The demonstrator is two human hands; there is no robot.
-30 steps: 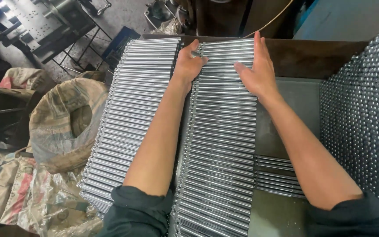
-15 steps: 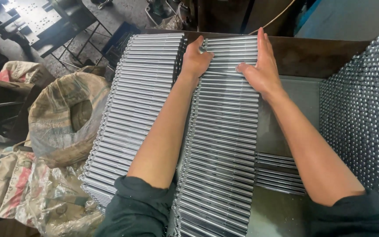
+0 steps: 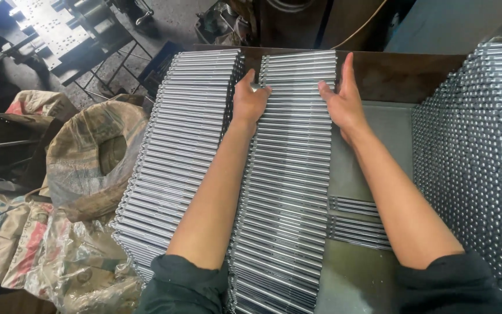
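A long row of shiny steel rods lies crosswise in a metal bin, running from near me to the far wall. My left hand grips the left ends of rods near the far end of this row, fingers curled over them. My right hand rests flat against the right ends of the same rods, fingers straight and pointing away. Both forearms stretch out over the row.
A second row of rods lies to the left. A tall stack of rods seen end-on fills the right. A few loose rods lie on the bin floor. An open sack and bags sit left of the bin.
Both hands have slid a little nearer to me along the middle row. The left hand has curled tighter over the rod ends.
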